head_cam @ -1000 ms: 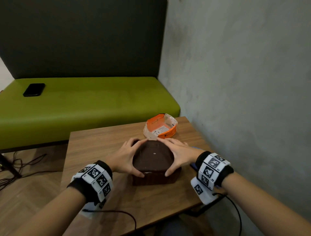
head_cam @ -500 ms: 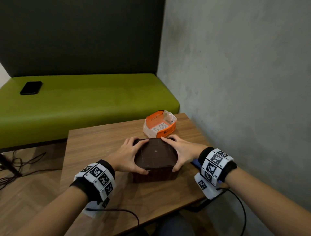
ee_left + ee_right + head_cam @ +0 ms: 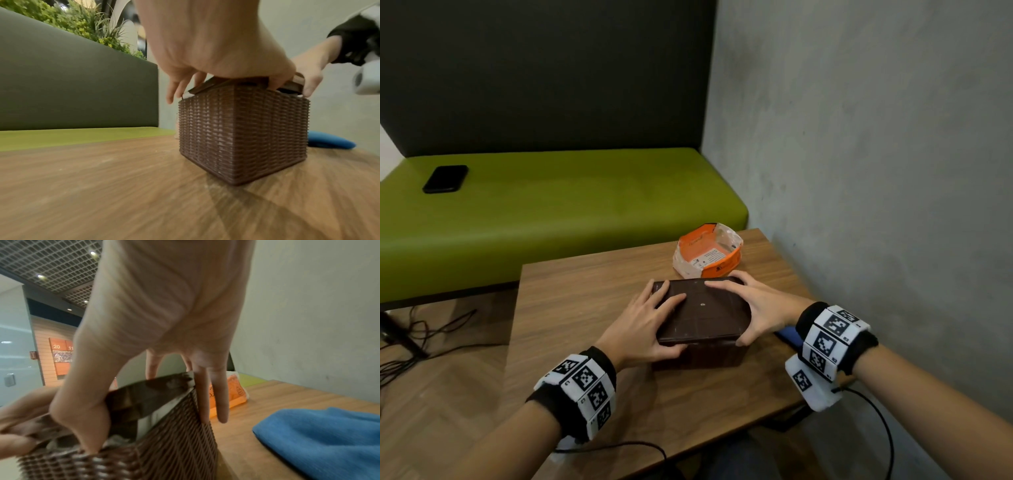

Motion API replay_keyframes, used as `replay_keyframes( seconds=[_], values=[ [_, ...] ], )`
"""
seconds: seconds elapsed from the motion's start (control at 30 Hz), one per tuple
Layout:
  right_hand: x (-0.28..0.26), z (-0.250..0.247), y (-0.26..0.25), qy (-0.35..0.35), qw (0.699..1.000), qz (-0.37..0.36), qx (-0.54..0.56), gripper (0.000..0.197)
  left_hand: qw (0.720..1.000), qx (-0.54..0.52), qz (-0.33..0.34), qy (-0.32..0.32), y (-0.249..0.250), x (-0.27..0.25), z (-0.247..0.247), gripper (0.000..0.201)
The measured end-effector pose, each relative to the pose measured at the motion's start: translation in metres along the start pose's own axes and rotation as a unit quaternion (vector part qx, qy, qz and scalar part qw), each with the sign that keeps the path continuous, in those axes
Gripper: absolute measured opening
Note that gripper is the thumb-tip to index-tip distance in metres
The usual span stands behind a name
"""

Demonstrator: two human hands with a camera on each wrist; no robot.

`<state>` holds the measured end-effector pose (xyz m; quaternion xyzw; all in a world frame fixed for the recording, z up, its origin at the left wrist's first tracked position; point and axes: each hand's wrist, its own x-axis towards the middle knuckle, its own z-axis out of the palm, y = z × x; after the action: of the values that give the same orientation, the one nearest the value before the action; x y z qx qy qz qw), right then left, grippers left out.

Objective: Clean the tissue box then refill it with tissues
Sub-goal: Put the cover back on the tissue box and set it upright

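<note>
At the near right of the surface [image 3: 585, 308], both hands, left hand [image 3: 643, 325] and right hand [image 3: 760, 308], gripped the lid [image 3: 702, 310] askew on the woven tissue box [image 3: 242, 136], judged near refill's end, seating unfinished.

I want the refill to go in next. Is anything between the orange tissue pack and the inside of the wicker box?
Yes: the lid lies across the top of the wicker box, tilted, not seated. The left hand and right hand grip its edges. The tissue pack sits behind it.
</note>
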<state>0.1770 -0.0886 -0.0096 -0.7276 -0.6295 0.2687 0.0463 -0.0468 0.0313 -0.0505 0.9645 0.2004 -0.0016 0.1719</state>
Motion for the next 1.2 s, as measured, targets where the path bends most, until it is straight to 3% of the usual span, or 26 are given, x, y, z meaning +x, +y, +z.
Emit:
replay_keyframes(
  seconds=[0.1,0.17,0.33,0.53,0.63,0.77,0.87,0.97,1.03,1.13,1.2],
  values=[
    [-0.002,0.002,0.004,0.023,0.999,0.004,0.039,0.104,0.980,-0.147,0.021,0.134,-0.001,-0.004,0.009,0.097],
    [-0.005,0.002,0.006,0.055,0.997,0.004,0.059,0.102,0.958,-0.224,0.018,0.178,-0.003,-0.003,0.013,0.099],
    [-0.008,0.001,0.009,0.072,0.996,0.009,0.046,0.100,0.951,-0.265,0.010,0.157,-0.002,0.002,0.015,0.117],
    [-0.012,0.005,0.013,0.080,0.995,0.012,0.050,0.101,0.953,-0.255,0.026,0.165,0.000,-0.001,0.018,0.112],
    [-0.014,0.007,0.015,0.080,0.995,0.010,0.052,0.103,0.938,-0.294,0.029,0.180,-0.002,0.000,0.017,0.108],
    [-0.014,0.009,0.013,0.086,0.995,0.004,0.050,0.104,0.932,-0.308,-0.018,0.189,-0.006,0.004,0.017,0.118],
    [-0.011,0.013,0.011,0.073,0.997,0.005,0.031,0.101,0.948,-0.237,-0.064,0.202,-0.004,0.004,0.016,0.113],
    [-0.009,0.015,0.010,0.072,0.997,0.004,0.016,0.099,0.948,-0.258,-0.059,0.177,-0.001,0.000,0.009,0.095],
    [-0.009,0.016,0.010,0.067,0.998,0.006,0.009,0.098,0.948,-0.285,-0.057,0.129,-0.004,-0.005,0.001,0.092],
    [-0.010,0.018,0.008,0.068,0.998,0.005,0.000,0.098,0.945,-0.315,-0.067,0.057,-0.018,-0.011,-0.015,0.107],
    [-0.010,0.021,0.004,0.066,0.998,-0.001,-0.007,0.097,0.959,-0.275,-0.066,0.031,-0.024,-0.013,-0.024,0.122]
  ],
)
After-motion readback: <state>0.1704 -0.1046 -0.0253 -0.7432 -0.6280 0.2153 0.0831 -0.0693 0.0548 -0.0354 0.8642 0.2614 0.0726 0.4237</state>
